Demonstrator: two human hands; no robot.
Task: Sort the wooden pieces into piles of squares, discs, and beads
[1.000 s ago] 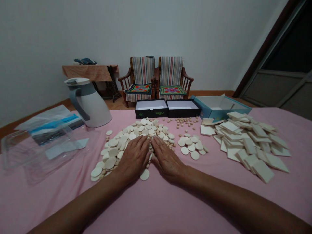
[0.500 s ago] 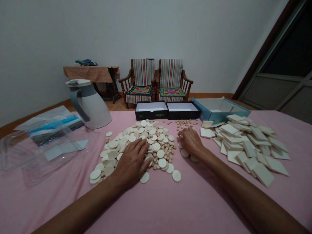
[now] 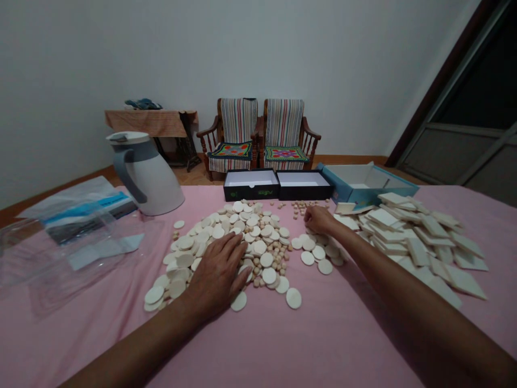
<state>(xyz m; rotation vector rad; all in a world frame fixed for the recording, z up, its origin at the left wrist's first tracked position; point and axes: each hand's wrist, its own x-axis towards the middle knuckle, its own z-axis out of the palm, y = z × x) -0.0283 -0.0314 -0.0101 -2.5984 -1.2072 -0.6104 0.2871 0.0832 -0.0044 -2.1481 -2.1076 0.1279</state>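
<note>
My left hand (image 3: 220, 269) lies flat on the right part of a heap of pale wooden discs (image 3: 186, 242), its fingers a little apart. Small wooden beads (image 3: 278, 256) are mixed in at the heap's right side. My right hand (image 3: 319, 220) is at the far edge of a smaller group of discs (image 3: 309, 245), its fingers curled down; what they hold, if anything, is hidden. Just beyond it lie scattered small wooden cubes (image 3: 301, 206). To the right, square wooden tiles (image 3: 428, 231) form a pile, partly behind my right forearm.
Two black boxes (image 3: 251, 193) (image 3: 304, 193) and a blue box (image 3: 363, 195) stand along the far table edge. A white jug (image 3: 155, 183), clear plastic trays (image 3: 97, 237) and a blue-and-black packet (image 3: 86, 213) are at the left. Two chairs (image 3: 239, 126) stand beyond.
My right hand has moved slightly right and away from me, uncovering more discs in the smaller group. My left hand stays on the heap. The view has shifted slightly.
</note>
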